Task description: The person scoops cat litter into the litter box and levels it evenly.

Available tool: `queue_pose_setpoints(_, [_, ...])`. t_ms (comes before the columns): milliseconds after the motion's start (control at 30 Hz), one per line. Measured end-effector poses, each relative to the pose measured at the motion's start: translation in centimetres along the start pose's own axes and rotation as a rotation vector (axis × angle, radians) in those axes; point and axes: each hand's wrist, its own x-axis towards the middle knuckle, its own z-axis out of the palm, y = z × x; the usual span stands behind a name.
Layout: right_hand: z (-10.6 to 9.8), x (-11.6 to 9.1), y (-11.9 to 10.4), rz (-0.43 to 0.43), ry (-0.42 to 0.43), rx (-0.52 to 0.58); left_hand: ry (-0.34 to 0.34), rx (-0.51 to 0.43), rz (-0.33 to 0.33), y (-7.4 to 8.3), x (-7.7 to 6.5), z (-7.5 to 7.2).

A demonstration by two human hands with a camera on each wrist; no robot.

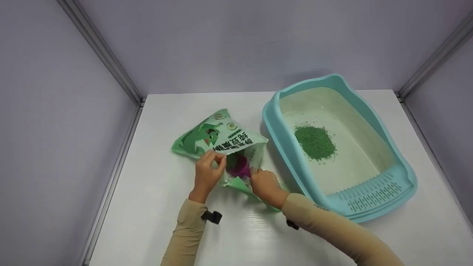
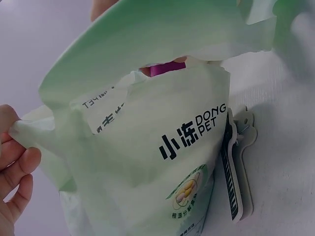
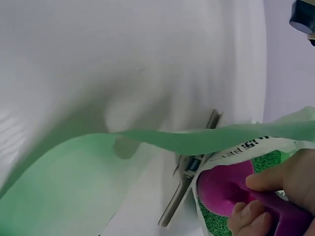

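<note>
A green-and-white bag of cat litter (image 1: 221, 135) lies on the table, its torn mouth facing me. My left hand (image 1: 208, 171) pinches the upper edge of that mouth between thumb and finger, lifting it. My right hand (image 1: 266, 184) grips the handle of a magenta scoop (image 3: 221, 189), whose bowl is inside the bag among green litter pellets (image 3: 267, 163). In the right wrist view, part of the bowl shows a bare magenta surface. A torn green flap (image 2: 162, 34) hangs from the bag's opening, below the right hand in the head view.
To the right stands a light blue litter box (image 1: 297, 159) with a heap of green pellets (image 1: 316, 143) on its pale floor. A clip (image 2: 237, 172) lies on the white table close beside the bag. Walls (image 1: 221, 44) enclose the table at the back and sides.
</note>
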Motion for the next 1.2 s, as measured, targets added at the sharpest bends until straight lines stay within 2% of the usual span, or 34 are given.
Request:
queue_pose_setpoints(133, [1.0,-0.2,0.1,-0.054,0.127,-0.114,0.000,-0.014,-0.001,-0.1,0.0,0.1])
queue_pose_setpoints(267, [1.3,-0.2,0.2,-0.045,0.168,-0.101,-0.009,-0.015,-0.003,-0.1,0.0,0.1])
queue_pose_setpoints(500, [0.8,0.2,0.5,0.016,0.044,0.100,0.005,-0.019,0.009,0.0,0.1,0.2])
queue_pose_setpoints(733, [0.4,0.5,0.9,0.122,-0.123,0.416,0.018,-0.015,0.013,-0.1,-0.1,0.3])
queue_pose_setpoints(833, [0.5,0.6,0.9,0.157,-0.151,0.490,0.018,-0.016,0.009,-0.1,-0.1,0.2])
queue_pose_setpoints(967, [0.7,0.5,0.6,0.161,-0.139,0.471,0.007,-0.014,-0.006,-0.1,-0.1,0.1])
queue_pose_setpoints(1100, [1.2,0.2,0.2,0.134,-0.072,0.360,-0.007,-0.011,-0.018,0.1,0.0,0.0])
queue_pose_setpoints(1200, [1.7,0.1,0.1,0.100,0.000,0.237,-0.018,-0.007,-0.019,0.2,0.0,0.0])
